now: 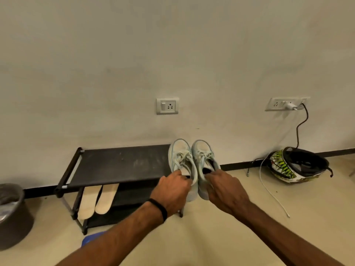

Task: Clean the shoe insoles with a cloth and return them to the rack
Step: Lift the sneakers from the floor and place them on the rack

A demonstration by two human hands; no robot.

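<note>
A low black shoe rack (123, 166) stands against the wall. Two pale beige insoles (98, 200) lean side by side on its lower shelf, at the left. I hold a pair of pale mint sneakers at the rack's right end, toes pointing at the wall. My left hand (172, 191) grips the heel of the left sneaker (181, 160). My right hand (224, 191) grips the heel of the right sneaker (203, 158). A blue thing (92, 239), partly hidden by my left forearm, lies on the floor in front of the rack.
A dark bucket (13, 214) stands at the far left. A helmet (295, 166) with green graphics lies on the floor at the right, with a white cable (272, 196) and a black cord trailing from a wall socket (286, 104). Another socket (167, 105) sits above the rack.
</note>
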